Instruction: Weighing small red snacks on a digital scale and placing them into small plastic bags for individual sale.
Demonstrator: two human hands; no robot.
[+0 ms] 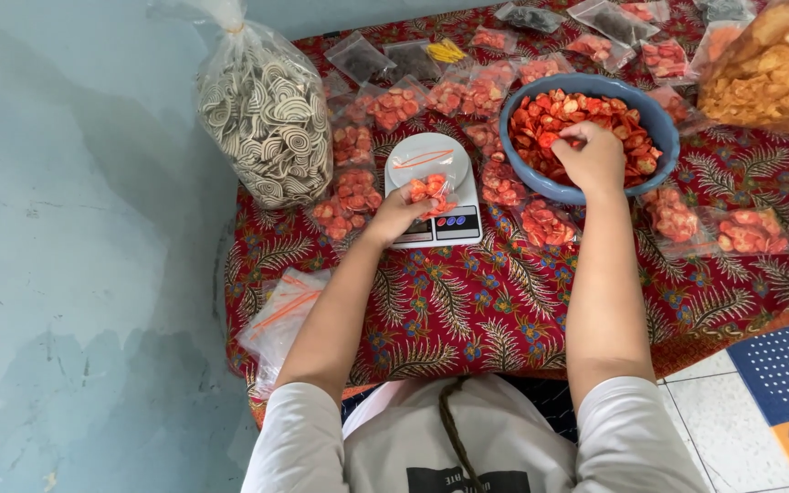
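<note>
Red-orange chips fill a small clear bag (430,190), pinched between the fingertips of the left hand (395,215) and held on the white kitchen scale (434,188). The right hand (592,157) is curled into the blue bowl (586,137), fingers closed on a few chips (its palm hides how many). Around the scale and bowl lie filled clear packets (354,192) of the same chips — flat on the red patterned cloth (468,310). A tall tied bag of striped spiral crackers (267,119) stands at left; empty zip bags (280,315) lie near the table edge.
</note>
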